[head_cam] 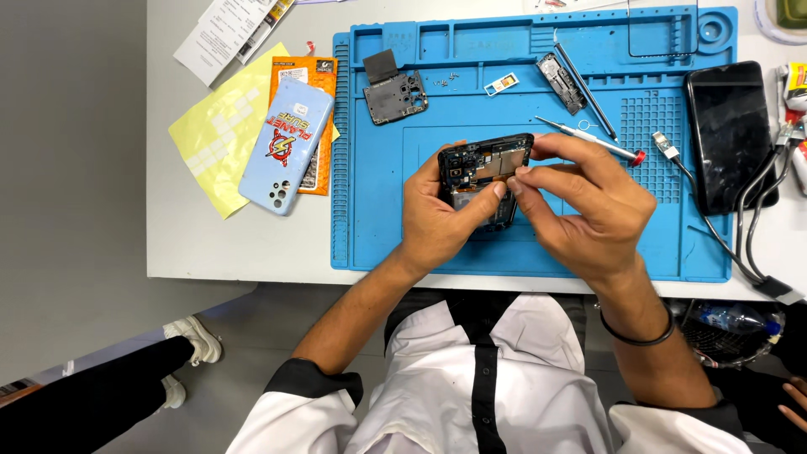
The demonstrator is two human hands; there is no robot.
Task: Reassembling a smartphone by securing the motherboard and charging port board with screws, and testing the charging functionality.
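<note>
**Opened phone getting held over the blue mat**

White sleeves with black trim are sitting closest to the lens, and both forearms are reaching out from them to the middle of the mat (370,244). Left hand (437,214) is gripping the opened phone (485,164) from its left side, thumb lying across the exposed insides. Right hand (588,210) is pinching at the phone's right edge, thumb and forefinger pressed together just beside the left thumb; can't tell if anything small is sitting between them. Phone itself is being held tilted a bit above the mat's centre panel, board side facing up.

Stuff lying around: a dark board piece (395,94) is sitting on the mat up-left of the phone, a narrow black part (561,81) up-right, and a red-capped screwdriver (593,140) is lying near the right hand. Off the mat, a light blue case (286,145) is resting on an orange packet (304,80), well apart to the left. A black phone (727,134) is lying face up at the right edge, cables running beside it.
</note>
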